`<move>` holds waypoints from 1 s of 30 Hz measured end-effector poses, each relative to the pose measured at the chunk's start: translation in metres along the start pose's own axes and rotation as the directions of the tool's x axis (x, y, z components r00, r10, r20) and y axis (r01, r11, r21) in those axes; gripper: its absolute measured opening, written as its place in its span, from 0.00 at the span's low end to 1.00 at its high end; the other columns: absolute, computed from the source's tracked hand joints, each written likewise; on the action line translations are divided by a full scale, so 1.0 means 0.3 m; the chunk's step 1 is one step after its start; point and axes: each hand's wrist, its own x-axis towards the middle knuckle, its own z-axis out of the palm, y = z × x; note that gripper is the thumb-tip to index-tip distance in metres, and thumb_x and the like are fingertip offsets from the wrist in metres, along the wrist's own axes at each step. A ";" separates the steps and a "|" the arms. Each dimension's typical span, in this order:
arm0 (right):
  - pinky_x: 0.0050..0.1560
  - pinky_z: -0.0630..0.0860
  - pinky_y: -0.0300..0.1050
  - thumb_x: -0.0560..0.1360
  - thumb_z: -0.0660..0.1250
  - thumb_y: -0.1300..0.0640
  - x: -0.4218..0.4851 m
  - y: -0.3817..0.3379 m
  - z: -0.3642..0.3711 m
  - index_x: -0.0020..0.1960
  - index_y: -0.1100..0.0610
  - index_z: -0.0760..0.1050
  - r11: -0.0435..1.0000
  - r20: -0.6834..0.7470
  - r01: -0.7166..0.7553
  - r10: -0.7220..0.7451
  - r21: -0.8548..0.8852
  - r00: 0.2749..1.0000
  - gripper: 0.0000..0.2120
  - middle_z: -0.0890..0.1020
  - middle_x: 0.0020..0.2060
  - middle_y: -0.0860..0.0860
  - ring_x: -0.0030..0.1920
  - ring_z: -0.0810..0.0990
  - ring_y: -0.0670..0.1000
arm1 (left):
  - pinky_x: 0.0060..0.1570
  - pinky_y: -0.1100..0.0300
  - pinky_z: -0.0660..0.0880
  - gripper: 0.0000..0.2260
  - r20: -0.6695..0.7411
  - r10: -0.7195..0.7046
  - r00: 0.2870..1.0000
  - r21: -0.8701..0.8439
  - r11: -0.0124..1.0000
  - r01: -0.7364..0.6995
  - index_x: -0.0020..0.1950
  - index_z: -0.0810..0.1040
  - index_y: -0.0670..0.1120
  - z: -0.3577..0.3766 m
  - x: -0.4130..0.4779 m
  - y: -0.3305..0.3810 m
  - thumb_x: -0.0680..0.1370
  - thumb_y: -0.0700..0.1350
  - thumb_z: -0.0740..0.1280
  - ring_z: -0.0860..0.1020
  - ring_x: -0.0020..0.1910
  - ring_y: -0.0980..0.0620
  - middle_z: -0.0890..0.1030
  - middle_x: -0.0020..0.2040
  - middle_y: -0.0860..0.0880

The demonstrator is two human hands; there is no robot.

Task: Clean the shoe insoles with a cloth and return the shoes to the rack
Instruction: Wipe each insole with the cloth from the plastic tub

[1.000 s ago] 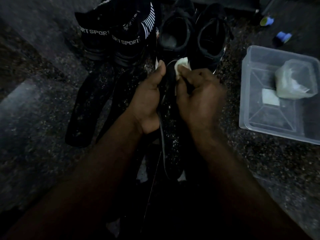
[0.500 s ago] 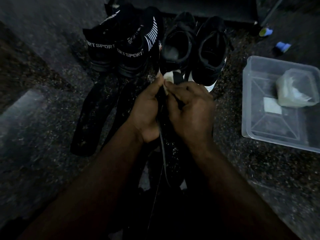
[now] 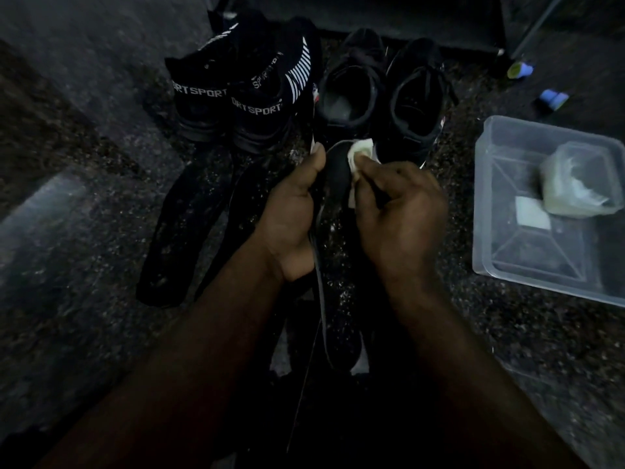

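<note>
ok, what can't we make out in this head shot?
Head view only:
- Left hand: fingers hidden behind the insole it grips.
- Cloth: mostly covered by the right hand.
- Insole heel end: lost in shadow near the bottom.
- Clear bin contents: blurred, unidentifiable.
- Two blue items on the floor: too small.
- Rack: cut off by top edge.

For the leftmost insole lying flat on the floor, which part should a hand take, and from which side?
Likely best: pinch the leftmost insole at its near end, coming from the left. It lies flat and thin; that end and its left edge are free, while the second insole crowds its right edge and a SPORT shoe its far end.
</note>
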 end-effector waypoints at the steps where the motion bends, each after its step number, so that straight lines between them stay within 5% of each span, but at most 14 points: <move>1: 0.48 0.79 0.57 0.77 0.71 0.56 -0.005 -0.011 0.005 0.58 0.51 0.86 1.000 0.006 0.025 -0.025 0.009 1.000 0.12 0.85 0.46 0.50 0.46 0.82 0.56 | 0.72 0.50 0.70 0.28 -0.006 -0.006 1.000 -0.006 1.000 0.006 0.71 0.76 0.41 -0.001 0.001 -0.001 0.85 0.62 0.53 0.77 0.66 0.44 0.79 0.64 0.41; 6: 0.47 0.77 0.59 0.77 0.71 0.55 -0.027 -0.040 0.028 0.59 0.49 0.86 0.993 0.088 0.117 -0.117 0.006 0.989 0.12 0.85 0.46 0.49 0.47 0.82 0.56 | 0.61 0.54 0.79 0.28 0.020 -0.011 1.000 -0.048 0.999 0.012 0.63 0.82 0.41 -0.017 0.001 0.000 0.85 0.61 0.54 0.83 0.58 0.47 0.84 0.57 0.43; 10: 0.49 0.78 0.58 0.77 0.70 0.54 -0.001 0.004 0.002 0.59 0.49 0.86 0.999 0.001 -0.015 0.015 -0.043 1.000 0.12 0.85 0.46 0.48 0.46 0.82 0.55 | 0.71 0.51 0.72 0.30 0.016 -0.011 1.000 -0.014 1.000 0.012 0.74 0.74 0.41 -0.002 0.003 -0.004 0.85 0.62 0.54 0.77 0.68 0.44 0.79 0.67 0.41; 14: 0.49 0.78 0.58 0.76 0.71 0.57 -0.028 -0.058 0.030 0.59 0.50 0.86 0.994 0.091 0.097 -0.102 0.054 0.991 0.12 0.85 0.45 0.49 0.47 0.82 0.55 | 0.59 0.55 0.79 0.23 0.018 -0.021 1.000 -0.053 0.998 0.022 0.58 0.80 0.44 -0.023 0.009 -0.002 0.85 0.61 0.57 0.83 0.56 0.48 0.84 0.53 0.44; 19: 0.49 0.78 0.58 0.77 0.69 0.53 0.002 0.009 0.001 0.59 0.47 0.86 0.999 0.024 -0.026 0.026 -0.028 0.999 0.12 0.85 0.47 0.47 0.47 0.82 0.55 | 0.69 0.52 0.73 0.29 0.013 -0.026 1.000 -0.011 1.000 0.026 0.75 0.73 0.42 -0.001 -0.001 0.002 0.85 0.62 0.54 0.78 0.64 0.45 0.80 0.62 0.42; 23: 0.48 0.78 0.59 0.76 0.71 0.56 -0.019 -0.044 0.023 0.59 0.51 0.86 0.997 0.062 0.073 -0.074 0.022 0.995 0.12 0.85 0.46 0.50 0.47 0.83 0.56 | 0.64 0.54 0.77 0.27 0.008 -0.017 1.000 -0.044 0.999 0.018 0.63 0.81 0.41 -0.009 0.005 0.003 0.85 0.61 0.54 0.82 0.60 0.46 0.83 0.58 0.42; 26: 0.49 0.78 0.59 0.76 0.71 0.56 -0.027 -0.053 0.033 0.60 0.50 0.85 0.991 0.107 0.130 -0.132 0.029 0.985 0.13 0.85 0.46 0.49 0.48 0.83 0.56 | 0.64 0.54 0.77 0.26 0.009 -0.023 1.000 -0.053 0.998 0.023 0.67 0.77 0.42 -0.021 0.006 0.011 0.85 0.62 0.55 0.80 0.62 0.46 0.81 0.61 0.42; 30: 0.50 0.78 0.57 0.77 0.70 0.53 0.005 0.015 0.004 0.60 0.47 0.85 0.999 0.017 -0.025 0.026 -0.044 1.000 0.13 0.85 0.46 0.47 0.47 0.82 0.55 | 0.72 0.50 0.70 0.28 0.002 -0.016 1.000 -0.018 1.000 0.016 0.75 0.72 0.43 -0.011 0.008 0.003 0.85 0.62 0.54 0.78 0.64 0.46 0.80 0.63 0.42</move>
